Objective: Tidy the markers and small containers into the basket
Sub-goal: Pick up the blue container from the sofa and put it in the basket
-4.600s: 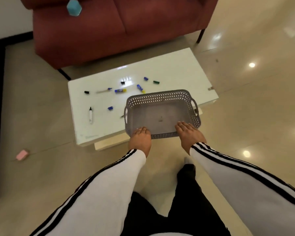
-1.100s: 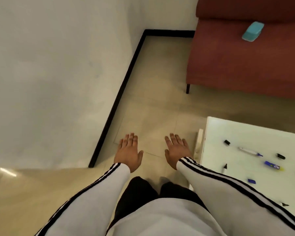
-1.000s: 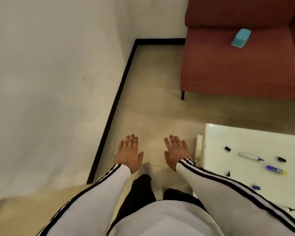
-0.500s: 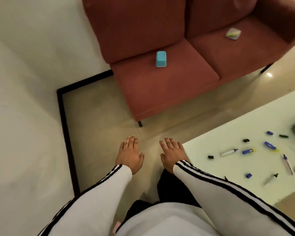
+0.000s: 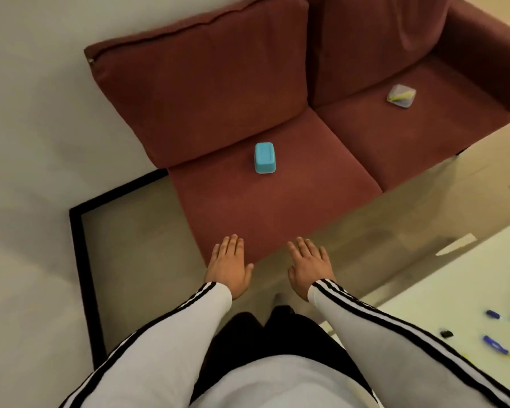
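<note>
A small turquoise container (image 5: 264, 157) sits upside down on the left seat cushion of the red sofa (image 5: 277, 195). A pale, clear container (image 5: 401, 96) with something yellow inside lies on the right seat cushion. My left hand (image 5: 229, 265) and my right hand (image 5: 309, 265) hover flat with straight fingers over the floor and the sofa's front edge, both holding nothing. Several markers and caps, among them a blue marker (image 5: 494, 344) and a black cap (image 5: 446, 333), lie on the white table (image 5: 454, 290) at the lower right. The basket is out of view.
A white wall fills the left side, with a black skirting line (image 5: 83, 260) along the beige tiled floor (image 5: 142, 260). The sofa's right armrest (image 5: 483, 45) stands at the upper right. My legs fill the bottom centre.
The view has swung right and closer to the sofa, so the turquoise container sits nearer the middle. The basket that both hands gripped earlier is gone from view. Both hands stay flat and apart.
</note>
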### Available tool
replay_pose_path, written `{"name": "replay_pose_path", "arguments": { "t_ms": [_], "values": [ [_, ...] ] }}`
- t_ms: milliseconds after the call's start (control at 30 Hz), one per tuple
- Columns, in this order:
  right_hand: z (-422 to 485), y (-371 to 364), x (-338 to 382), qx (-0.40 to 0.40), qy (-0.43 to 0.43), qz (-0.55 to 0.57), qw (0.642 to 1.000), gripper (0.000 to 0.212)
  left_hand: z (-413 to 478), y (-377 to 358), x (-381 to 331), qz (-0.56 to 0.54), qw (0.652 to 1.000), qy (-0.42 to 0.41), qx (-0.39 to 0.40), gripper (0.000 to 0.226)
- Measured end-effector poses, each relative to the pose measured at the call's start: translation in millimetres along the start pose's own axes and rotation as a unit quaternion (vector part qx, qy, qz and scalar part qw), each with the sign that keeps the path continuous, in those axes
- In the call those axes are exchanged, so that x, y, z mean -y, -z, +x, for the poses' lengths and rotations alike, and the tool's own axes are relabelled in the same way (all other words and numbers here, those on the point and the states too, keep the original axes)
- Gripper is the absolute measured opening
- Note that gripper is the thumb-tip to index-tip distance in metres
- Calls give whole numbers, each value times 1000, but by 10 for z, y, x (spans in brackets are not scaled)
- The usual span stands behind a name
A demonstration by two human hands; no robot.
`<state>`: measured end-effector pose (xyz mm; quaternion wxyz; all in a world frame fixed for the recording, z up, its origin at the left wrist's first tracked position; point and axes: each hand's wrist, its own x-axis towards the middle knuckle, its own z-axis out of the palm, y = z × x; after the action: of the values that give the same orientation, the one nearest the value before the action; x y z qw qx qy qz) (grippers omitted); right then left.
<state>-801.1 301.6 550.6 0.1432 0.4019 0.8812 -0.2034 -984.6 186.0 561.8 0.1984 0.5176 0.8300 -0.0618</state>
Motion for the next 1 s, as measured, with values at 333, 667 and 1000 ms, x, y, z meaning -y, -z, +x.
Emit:
{"name": "replay_pose_path", "arguments": {
  "t_ms": [333, 667, 1000],
  "values": [
    [1924, 826, -339, -1, -12, 13, 1000, 63, 2227, 628, -85, -4, 1000, -11, 29, 70],
    [4033, 916, -591, 99, -31, 13, 994, 72, 4652, 668, 149, 10, 997, -14, 73, 74],
    [6000, 641, 59, 139, -219, 64, 964, 88, 5260, -38, 991, 77, 982, 10, 172, 96]
  ]
}}
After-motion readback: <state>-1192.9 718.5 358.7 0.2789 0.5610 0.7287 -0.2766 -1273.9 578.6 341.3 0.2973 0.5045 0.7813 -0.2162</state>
